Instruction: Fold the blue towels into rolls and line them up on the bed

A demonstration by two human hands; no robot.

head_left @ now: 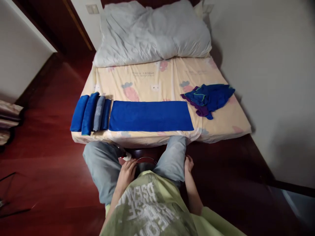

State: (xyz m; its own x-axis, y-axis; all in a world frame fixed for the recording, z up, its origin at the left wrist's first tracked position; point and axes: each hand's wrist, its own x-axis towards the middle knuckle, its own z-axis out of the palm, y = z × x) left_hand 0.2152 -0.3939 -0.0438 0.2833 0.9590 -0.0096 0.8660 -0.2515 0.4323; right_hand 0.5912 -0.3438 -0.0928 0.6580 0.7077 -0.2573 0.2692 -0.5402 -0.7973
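Resting low against the person's own legs, both bare hands sit well short of the bedding. The left hand (126, 172) lies on the inner side of the left thigh in pale blue jeans (103, 167), its fingers (131, 163) loosely curled and holding nothing; just beyond the fingertips is a small white and red object (126, 157), too small to identify, and whether the fingers touch it cannot be told. The right hand (189, 164) presses against the outer side of the right knee, fingers (190, 159) bent and held together, gripping no object. Beyond both sets of fingertips, at the near edge of the cream patterned mattress (221, 129), lies a long royal-blue towel folded into a flat strip (150, 115), stretched crosswise between the two hands' lines and well apart from them. Beyond and to the left of the left fingers stands a row of four rolled towels (90, 113), three blue and one grey, packed side by side and just beside the flat strip's left end. Beyond and to the right of the right fingers sits a crumpled heap of blue and purple cloths (208, 98), apart from the strip. Farther off, a rumpled white duvet (152, 32) covers the head of the mattress.
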